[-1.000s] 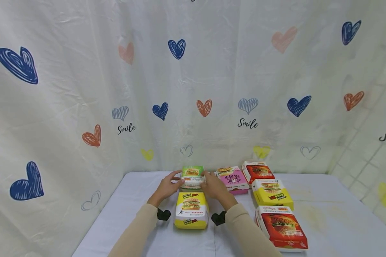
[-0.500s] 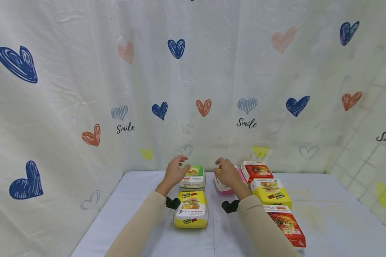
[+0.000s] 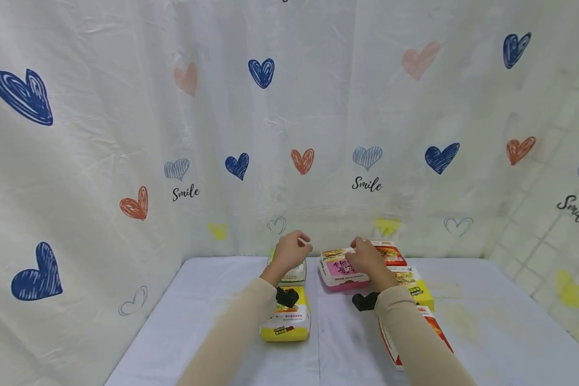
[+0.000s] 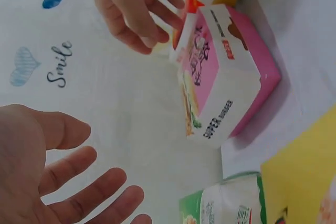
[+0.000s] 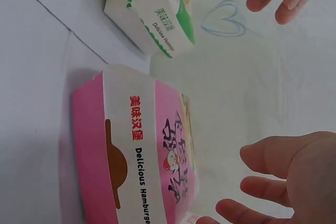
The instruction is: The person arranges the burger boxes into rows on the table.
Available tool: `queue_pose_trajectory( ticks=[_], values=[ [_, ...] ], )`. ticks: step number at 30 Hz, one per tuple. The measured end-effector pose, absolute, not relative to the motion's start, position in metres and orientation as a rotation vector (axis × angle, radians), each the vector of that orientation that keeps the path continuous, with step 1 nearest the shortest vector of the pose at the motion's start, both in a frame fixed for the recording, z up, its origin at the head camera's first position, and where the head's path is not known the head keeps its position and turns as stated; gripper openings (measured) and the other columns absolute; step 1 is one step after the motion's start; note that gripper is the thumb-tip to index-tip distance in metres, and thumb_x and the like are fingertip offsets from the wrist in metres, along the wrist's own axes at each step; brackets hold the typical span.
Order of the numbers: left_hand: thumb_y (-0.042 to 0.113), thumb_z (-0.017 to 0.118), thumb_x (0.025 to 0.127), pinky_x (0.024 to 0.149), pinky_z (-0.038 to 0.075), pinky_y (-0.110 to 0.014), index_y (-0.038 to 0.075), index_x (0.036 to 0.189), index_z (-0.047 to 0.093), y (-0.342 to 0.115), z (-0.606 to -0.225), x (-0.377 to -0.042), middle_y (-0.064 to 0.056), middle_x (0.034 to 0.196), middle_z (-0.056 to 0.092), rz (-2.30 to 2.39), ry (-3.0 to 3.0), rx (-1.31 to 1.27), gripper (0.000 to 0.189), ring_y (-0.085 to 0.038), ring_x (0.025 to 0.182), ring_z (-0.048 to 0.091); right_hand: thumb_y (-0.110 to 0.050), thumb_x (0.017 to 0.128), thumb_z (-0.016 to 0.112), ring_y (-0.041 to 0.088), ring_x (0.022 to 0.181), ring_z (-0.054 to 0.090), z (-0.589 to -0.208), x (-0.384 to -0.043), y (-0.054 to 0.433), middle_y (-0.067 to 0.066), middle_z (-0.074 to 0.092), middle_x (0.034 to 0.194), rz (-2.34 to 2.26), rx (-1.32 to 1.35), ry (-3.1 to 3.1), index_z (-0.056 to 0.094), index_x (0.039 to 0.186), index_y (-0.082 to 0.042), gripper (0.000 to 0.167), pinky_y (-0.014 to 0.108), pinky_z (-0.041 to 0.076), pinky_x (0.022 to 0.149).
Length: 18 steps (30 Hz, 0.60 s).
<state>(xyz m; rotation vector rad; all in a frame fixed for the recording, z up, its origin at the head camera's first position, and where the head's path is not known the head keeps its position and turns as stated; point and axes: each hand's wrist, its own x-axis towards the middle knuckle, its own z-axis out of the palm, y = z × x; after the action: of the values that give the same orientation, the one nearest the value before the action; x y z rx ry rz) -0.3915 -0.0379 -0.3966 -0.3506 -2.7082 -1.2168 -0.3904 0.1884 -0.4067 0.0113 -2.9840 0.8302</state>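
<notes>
A pink and white hamburger box stands at the back of the table, between my two hands in the head view. My left hand is raised in front of the green and white hamburger box, partly hiding it. Its fingers are spread and hold nothing in the left wrist view. By the right side of the pink box hovers my right hand, its fingers parted and apart from the box in the right wrist view. A yellow and white hamburger box sits in front of the green one, partly behind my left wrist.
On the right a column of boxes runs from back to front: a red one, a yellow one and another red one, partly covered by my right sleeve. A white curtain with hearts hangs behind the table.
Both hands have let go of the green box and risen. My right hand has moved right, to the pink box; my left hand has followed rightward. The boxes stay in place.
</notes>
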Motion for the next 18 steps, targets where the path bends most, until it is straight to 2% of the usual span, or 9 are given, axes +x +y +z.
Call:
queue_pose_trajectory(
  ticks=[5,10,13,18],
  values=[
    [0.026,0.066,0.096,0.062,0.05,-0.028,0.012,0.116,0.069,-0.013,-0.402,-0.387,-0.006,0.102,0.071,-1.276,-2.698,-0.256,0.025,-0.016,0.078,0.062,-0.026,0.1,0.056,0.041,0.119,0.056,-0.412,-0.39,0.193,0.03,0.056,0.133,0.839,-0.019,-3.009,0.05,0.134,0.006,0.047,0.059,0.045,0.102],
    [0.024,0.069,0.093,0.058,0.047,-0.029,0.011,0.115,0.068,0.013,-0.414,-0.384,-0.006,0.096,0.07,-1.324,-2.661,-0.14,0.026,-0.016,0.074,0.062,-0.024,0.097,0.057,0.039,0.113,0.06,-0.413,-0.387,0.192,0.029,0.06,0.127,0.82,-0.044,-3.009,0.051,0.13,0.007,0.045,0.057,0.047,0.1],
    [0.023,0.07,0.09,0.066,0.051,-0.032,0.01,0.117,0.068,0.03,-0.42,-0.381,-0.009,0.101,0.068,-1.366,-2.62,-0.047,0.03,-0.019,0.082,0.062,-0.022,0.096,0.056,0.041,0.112,0.061,-0.414,-0.385,0.189,0.03,0.061,0.126,0.824,-0.063,-2.991,0.052,0.129,0.007,0.044,0.057,0.047,0.1],
    [0.02,0.072,0.089,0.088,0.052,-0.043,0.009,0.121,0.066,0.056,-0.429,-0.373,-0.014,0.113,0.062,-1.506,-2.481,0.115,0.034,-0.025,0.099,0.059,-0.021,0.095,0.056,0.046,0.11,0.062,-0.419,-0.381,0.183,0.031,0.061,0.123,0.816,-0.121,-2.966,0.053,0.127,0.006,0.042,0.059,0.05,0.094]
  ],
)
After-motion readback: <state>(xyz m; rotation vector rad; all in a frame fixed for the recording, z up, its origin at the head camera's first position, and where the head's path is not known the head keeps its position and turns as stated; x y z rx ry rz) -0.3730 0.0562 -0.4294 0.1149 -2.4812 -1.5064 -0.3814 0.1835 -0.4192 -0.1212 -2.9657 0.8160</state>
